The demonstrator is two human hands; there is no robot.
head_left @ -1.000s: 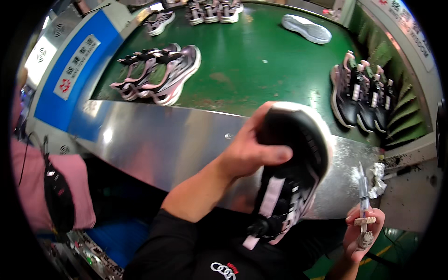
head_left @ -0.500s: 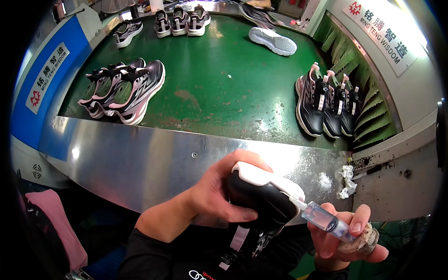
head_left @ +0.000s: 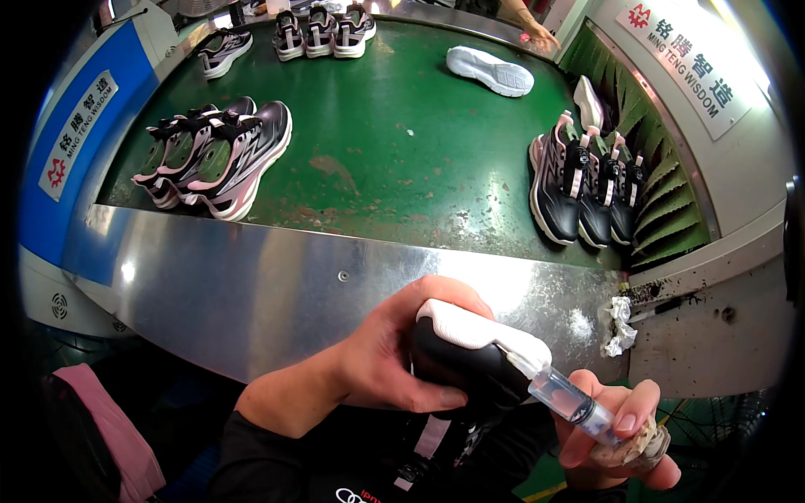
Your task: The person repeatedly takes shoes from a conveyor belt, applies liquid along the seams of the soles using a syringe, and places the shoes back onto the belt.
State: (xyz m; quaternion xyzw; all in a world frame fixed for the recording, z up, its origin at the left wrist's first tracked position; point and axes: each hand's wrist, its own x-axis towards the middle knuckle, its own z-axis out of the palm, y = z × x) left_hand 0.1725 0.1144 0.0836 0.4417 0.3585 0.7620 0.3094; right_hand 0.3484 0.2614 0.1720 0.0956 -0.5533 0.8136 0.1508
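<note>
My left hand (head_left: 402, 348) grips a black sneaker (head_left: 457, 360) with a white sole, toe turned up toward me, in front of my body. Its pink-tabbed upper hangs below in shadow. In my right hand (head_left: 616, 423) is a clear plastic syringe (head_left: 574, 407), held between thumb and fingers, with crumpled stained wrapping around its rear end. The syringe's tip touches the seam between the white sole and the black upper on the shoe's right side. What the tip does inside the seam is hidden.
Beyond a metal ledge (head_left: 251, 285) lies a green conveyor belt (head_left: 377, 159). Sneakers stand in groups at left (head_left: 222, 155), far back (head_left: 323, 33) and right (head_left: 583, 180). A white sole (head_left: 490, 71) lies at the back. Crumpled tissue (head_left: 620, 327) rests right. Another person's hand (head_left: 541, 38) reaches in at the far edge.
The syringe has moved slightly left and up along the seam. At the back, a dark shoe left the other person's place, and a pale-soled shoe now stands behind the right group.
</note>
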